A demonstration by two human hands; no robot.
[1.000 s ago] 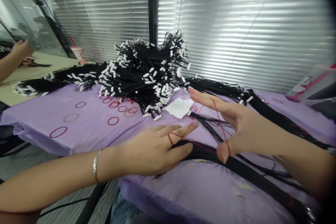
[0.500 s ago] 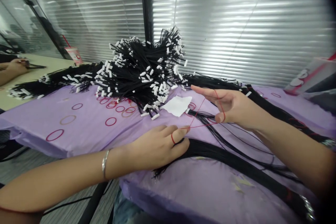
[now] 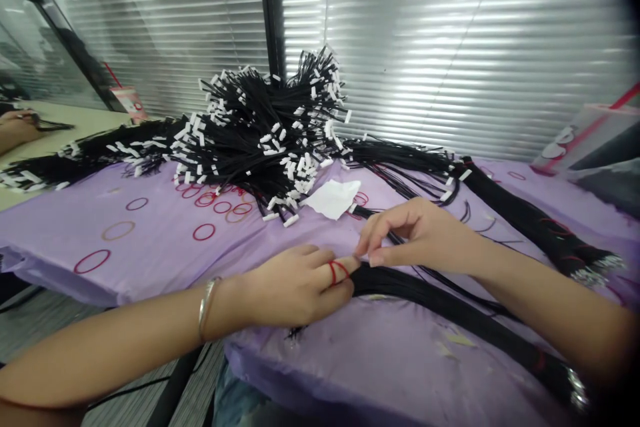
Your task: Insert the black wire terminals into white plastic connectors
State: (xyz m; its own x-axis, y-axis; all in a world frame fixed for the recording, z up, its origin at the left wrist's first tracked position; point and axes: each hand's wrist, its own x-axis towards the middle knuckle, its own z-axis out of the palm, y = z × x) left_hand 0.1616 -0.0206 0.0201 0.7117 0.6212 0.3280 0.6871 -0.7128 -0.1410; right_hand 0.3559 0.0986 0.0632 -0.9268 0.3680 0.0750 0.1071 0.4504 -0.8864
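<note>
My left hand (image 3: 295,283) grips the end of a thick bundle of black wires (image 3: 450,317) that lies across the purple cloth (image 3: 150,260). A red rubber band (image 3: 337,271) is wound twice around its forefinger. My right hand (image 3: 420,237) sits just to the right, its thumb and fingers pinched together at the left fingertip, touching the band.
A big heap of black wires with white connectors (image 3: 265,133) lies behind the hands, with a white paper scrap (image 3: 333,198) beside it. Loose red and orange rubber bands (image 3: 205,231) dot the cloth. Another tied wire bundle (image 3: 530,220) runs at the right. Another person's hand (image 3: 15,127) works far left.
My right hand, which held the red band stretched wide and raised, has come down to my left forefinger. The band now sits wound on that finger instead of spanning both hands.
</note>
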